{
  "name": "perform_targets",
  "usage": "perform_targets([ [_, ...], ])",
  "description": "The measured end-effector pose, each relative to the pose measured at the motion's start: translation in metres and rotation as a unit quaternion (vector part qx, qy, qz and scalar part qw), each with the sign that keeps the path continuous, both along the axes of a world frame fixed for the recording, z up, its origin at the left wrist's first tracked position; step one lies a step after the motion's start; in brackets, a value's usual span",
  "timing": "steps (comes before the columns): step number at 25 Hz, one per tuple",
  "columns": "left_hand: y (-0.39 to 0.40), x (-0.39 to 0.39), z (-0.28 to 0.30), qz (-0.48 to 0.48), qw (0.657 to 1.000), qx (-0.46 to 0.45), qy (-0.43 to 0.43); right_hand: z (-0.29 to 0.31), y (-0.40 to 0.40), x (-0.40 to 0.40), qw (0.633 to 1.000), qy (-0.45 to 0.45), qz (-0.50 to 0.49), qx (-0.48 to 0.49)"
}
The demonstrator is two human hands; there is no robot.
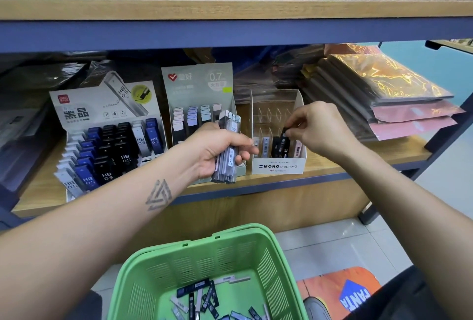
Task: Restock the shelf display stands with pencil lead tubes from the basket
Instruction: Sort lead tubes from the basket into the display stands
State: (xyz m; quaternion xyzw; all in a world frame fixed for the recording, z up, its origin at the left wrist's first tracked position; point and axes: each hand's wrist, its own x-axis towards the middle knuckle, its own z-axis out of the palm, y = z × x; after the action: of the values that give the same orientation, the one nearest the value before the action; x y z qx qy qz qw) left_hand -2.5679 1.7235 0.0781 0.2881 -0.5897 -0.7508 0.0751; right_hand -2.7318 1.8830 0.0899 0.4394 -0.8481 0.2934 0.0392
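Observation:
My left hand [217, 148] grips a bundle of grey lead tubes [227, 156] upright in front of the shelf. My right hand [314, 125] pinches the top of a black lead tube [283, 141] that stands in the front row of the white MONO display stand [279, 166]. A few other tubes stand beside it in that row. The grey 0.7 stand [199, 89] and the Deli HB 0.5 stand [102, 125] sit to the left, both holding several tubes. Below, the green basket [194, 258] holds several loose tubes [204, 299].
Stacks of wrapped folders [378, 89] lie on the shelf to the right of the stands. Dark plastic packs [30, 104] fill the shelf's left and back. A wooden shelf board [230, 7] runs overhead. An orange mat [340, 294] and a shoe [316, 308] are on the floor.

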Motion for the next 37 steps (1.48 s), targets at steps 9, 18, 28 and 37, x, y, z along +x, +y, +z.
perform_targets([
  [9,0.000,0.004,0.000,-0.020,1.000,-0.007,0.006,-0.021,-0.004,0.009,0.999,0.006,-0.014,0.029],
  [18,0.003,0.006,0.003,-0.020,1.000,-0.009,0.014,-0.030,-0.009,0.016,0.998,0.047,-0.018,0.047],
  [28,0.000,0.012,0.027,0.047,0.994,0.053,0.079,0.004,-0.021,0.052,0.927,-0.338,0.122,-0.109],
  [37,-0.018,0.030,0.031,0.206,0.973,-0.013,0.100,0.011,-0.059,0.114,0.932,-0.302,0.178,-0.090],
])
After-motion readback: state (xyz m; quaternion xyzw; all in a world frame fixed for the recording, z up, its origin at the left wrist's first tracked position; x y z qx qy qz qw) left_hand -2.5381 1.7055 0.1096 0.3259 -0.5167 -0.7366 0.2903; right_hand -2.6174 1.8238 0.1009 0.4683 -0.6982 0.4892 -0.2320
